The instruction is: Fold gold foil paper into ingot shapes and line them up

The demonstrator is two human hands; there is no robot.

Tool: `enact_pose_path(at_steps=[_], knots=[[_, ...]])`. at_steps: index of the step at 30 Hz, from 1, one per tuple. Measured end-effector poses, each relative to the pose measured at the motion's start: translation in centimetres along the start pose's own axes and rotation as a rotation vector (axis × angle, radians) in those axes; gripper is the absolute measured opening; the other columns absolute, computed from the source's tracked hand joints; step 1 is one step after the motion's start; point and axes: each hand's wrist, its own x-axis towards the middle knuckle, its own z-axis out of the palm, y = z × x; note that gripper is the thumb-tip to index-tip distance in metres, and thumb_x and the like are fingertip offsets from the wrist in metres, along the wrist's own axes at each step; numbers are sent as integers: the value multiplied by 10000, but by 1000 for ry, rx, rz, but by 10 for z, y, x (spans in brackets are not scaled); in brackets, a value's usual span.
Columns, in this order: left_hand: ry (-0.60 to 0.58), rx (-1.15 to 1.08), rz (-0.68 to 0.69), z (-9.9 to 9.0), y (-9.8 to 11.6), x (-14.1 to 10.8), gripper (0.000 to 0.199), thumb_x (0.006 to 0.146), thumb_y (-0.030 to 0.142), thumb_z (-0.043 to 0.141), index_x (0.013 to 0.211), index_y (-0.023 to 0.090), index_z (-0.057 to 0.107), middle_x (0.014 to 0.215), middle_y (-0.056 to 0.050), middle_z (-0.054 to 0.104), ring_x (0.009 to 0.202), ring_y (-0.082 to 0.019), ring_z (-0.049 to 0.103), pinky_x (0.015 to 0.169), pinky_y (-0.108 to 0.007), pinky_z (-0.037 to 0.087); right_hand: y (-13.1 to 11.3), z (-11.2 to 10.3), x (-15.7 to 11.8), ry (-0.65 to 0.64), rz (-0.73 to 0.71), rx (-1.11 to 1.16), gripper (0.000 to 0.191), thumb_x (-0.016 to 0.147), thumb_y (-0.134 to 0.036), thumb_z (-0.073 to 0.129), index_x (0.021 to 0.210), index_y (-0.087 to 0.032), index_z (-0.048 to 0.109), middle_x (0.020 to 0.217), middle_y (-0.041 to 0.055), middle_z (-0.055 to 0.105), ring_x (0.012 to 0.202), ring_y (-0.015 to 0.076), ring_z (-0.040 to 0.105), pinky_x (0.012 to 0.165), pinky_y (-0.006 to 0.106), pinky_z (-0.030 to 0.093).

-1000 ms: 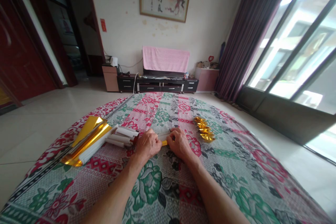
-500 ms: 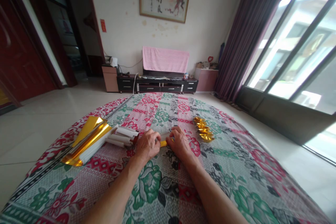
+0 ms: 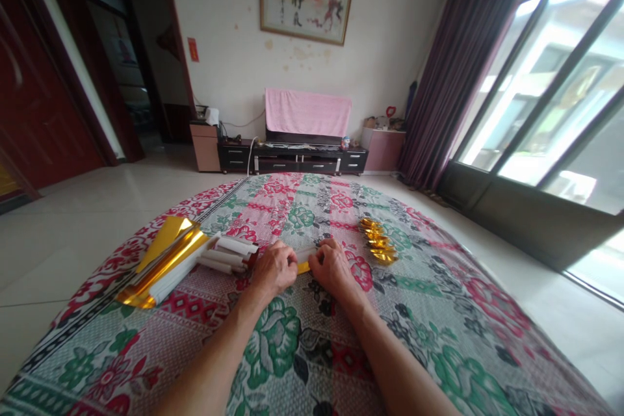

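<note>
Between my hands lies a small sheet of gold foil paper [image 3: 303,267], its pale back facing up and a gold strip along its near edge. My left hand [image 3: 275,266] pinches the sheet's left end with curled fingers. At the right end my right hand [image 3: 333,265] is closed on the same sheet. Both hands partly hide it. To the left lie several white paper rolls [image 3: 229,253] and a stack of larger gold foil sheets [image 3: 168,260], bent up at places. On the right stands a row of folded gold foil pieces [image 3: 377,242].
A patterned cloth in red, green and grey covers the round table [image 3: 424,331]. Beyond its far edge is a low black cabinet [image 3: 298,162] with a pink towel [image 3: 308,112] over a screen. A purple curtain [image 3: 443,78] and glass doors are on the right.
Both hands stay at the sheet with only slight finger movement. The gold strip between them looks a little different in shape. The whole view has shifted very slightly.
</note>
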Motion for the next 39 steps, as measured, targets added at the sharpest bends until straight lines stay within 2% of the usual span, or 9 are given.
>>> enact_pose_path(at_steps=[7,14,17,19,21,24,27,30,39], knots=[[-2,16,-4,1,-1,1,97,678,135,536,676,172,626,775,-40,583,777,-158,544,753,-273,415,-6,-4,-1,-22,35,-38,172,679,-302,609,600,-157,560,897,76,572,864,181,525,792,274,381],[-10,26,5,3,-3,1,122,685,141,513,664,177,627,769,-44,581,772,-158,547,740,-268,414,6,-4,3,-27,50,6,104,708,-202,549,618,-162,583,904,65,585,858,169,529,786,269,379],[-14,23,3,4,-3,1,133,687,146,504,660,183,630,766,-43,581,774,-159,549,738,-266,413,14,-7,6,-1,66,28,84,699,-135,529,646,-164,587,832,65,589,818,168,533,761,263,389],[-17,26,-1,3,-3,1,136,687,150,504,661,184,633,767,-42,581,773,-158,548,737,-265,413,18,-11,7,49,85,57,133,703,-93,490,699,-165,601,802,64,593,781,166,536,737,261,397],[-22,32,-12,2,-2,1,134,684,155,509,669,184,638,773,-43,582,775,-158,547,740,-264,412,19,-15,7,158,79,121,203,712,-66,441,770,-164,610,825,66,599,774,162,540,723,255,404],[-33,39,-30,1,0,1,130,685,167,519,687,183,648,776,-43,580,774,-157,543,738,-261,413,12,-19,4,287,-27,230,253,707,-44,396,798,-168,597,833,54,597,786,150,543,711,236,408],[-35,46,-31,2,-1,2,128,694,173,518,690,180,646,775,-44,575,770,-157,541,732,-260,411,0,-16,1,123,-165,272,218,736,-69,420,806,-181,594,779,23,589,721,126,540,682,213,400],[-29,50,-27,3,-2,2,128,697,161,514,695,176,641,783,-46,578,791,-159,543,749,-259,406,-8,-8,-2,-54,-179,221,120,761,-148,496,812,-186,598,762,9,566,648,106,520,625,199,384],[-117,-54,-43,-2,-11,7,167,662,123,526,739,180,664,794,-22,592,719,-130,543,703,-237,417,-10,-3,0,-122,-57,104,70,754,-175,532,792,-178,590,770,17,542,672,110,519,628,195,377]])
